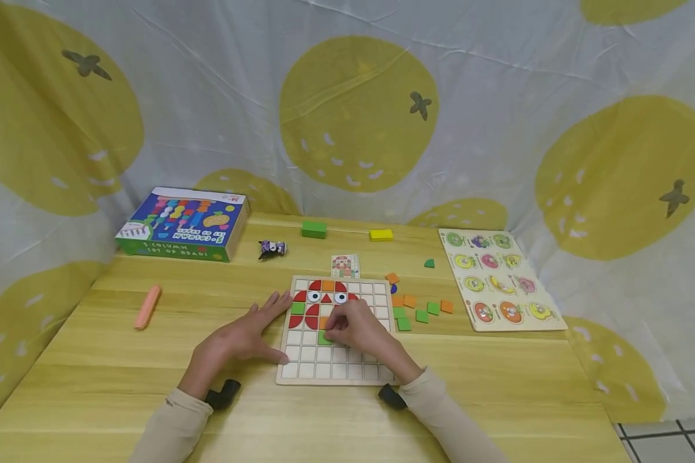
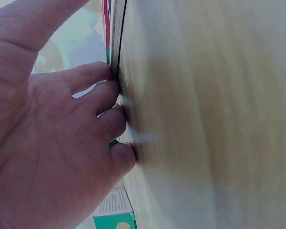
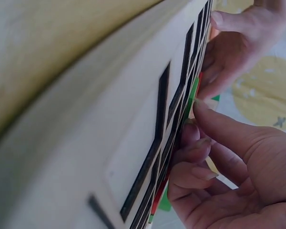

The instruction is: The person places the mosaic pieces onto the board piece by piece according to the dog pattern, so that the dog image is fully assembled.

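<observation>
A wooden grid board (image 1: pixel 307 371) lies on the table, with red curved pieces, two eye pieces and green and orange squares set in its upper part. My right hand (image 1: pixel 356 328) is over the middle of it, thumb and fingertips pinching a green square tile (image 1: pixel 324 338) at a grid cell. In the right wrist view the thumb and curled fingers of that right hand (image 3: pixel 229 167) meet close against the board's face. The left hand (image 1: pixel 243 334) rests at the board's left edge with fingers extended; in the left wrist view its fingertips touch the table beside the board's side (image 2: pixel 117 38).
A small pattern card (image 1: pixel 345 265) lies behind the board. Loose green and orange tiles (image 1: pixel 421 316) are scattered to its right, near a fruit puzzle board (image 1: pixel 498 283). A bead-set box (image 1: pixel 182 225), an orange stick (image 1: pixel 148 307), a green block (image 1: pixel 314 229) and a yellow block (image 1: pixel 381 235) lie around.
</observation>
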`<action>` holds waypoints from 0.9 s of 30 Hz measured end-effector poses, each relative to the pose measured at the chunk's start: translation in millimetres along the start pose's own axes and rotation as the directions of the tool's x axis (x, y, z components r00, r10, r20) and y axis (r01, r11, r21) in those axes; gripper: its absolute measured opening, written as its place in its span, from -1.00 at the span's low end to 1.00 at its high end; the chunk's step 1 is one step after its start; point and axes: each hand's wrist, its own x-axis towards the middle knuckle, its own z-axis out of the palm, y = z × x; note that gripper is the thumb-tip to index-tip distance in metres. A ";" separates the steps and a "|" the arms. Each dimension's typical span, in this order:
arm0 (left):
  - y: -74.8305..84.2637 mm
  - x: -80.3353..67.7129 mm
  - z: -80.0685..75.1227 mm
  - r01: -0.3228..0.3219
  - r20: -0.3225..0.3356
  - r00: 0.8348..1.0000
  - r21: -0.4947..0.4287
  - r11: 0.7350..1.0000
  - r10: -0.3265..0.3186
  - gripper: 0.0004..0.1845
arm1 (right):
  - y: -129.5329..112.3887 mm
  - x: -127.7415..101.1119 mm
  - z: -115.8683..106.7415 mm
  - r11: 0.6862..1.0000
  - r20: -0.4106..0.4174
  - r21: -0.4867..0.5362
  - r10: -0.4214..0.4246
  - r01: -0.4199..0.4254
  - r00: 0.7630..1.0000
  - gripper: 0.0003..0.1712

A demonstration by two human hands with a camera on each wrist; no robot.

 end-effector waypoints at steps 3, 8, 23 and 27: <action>0.5 0.1 0.4 -0.002 0.000 1.000 -0.002 1.000 0.002 0.24 | 0.2 -0.9 -0.4 1.000 0.005 -0.008 0.007 -0.006 1.000 -0.92; 1.4 1.4 1.7 -0.015 0.007 1.000 -0.006 1.000 0.015 0.24 | 1.0 -3.5 -0.9 1.000 0.006 -0.017 0.012 -0.012 1.000 -0.93; 1.3 -0.1 1.0 0.015 0.001 1.000 -0.009 1.000 -0.015 0.26 | 8.9 -8.2 -28.5 0.990 0.080 0.011 -0.143 0.142 0.987 -0.95; 1.1 -0.4 1.1 0.014 -0.003 1.000 -0.016 1.000 -0.014 0.28 | 17.7 -12.0 -44.1 0.985 0.062 0.013 -0.170 0.170 0.983 -0.91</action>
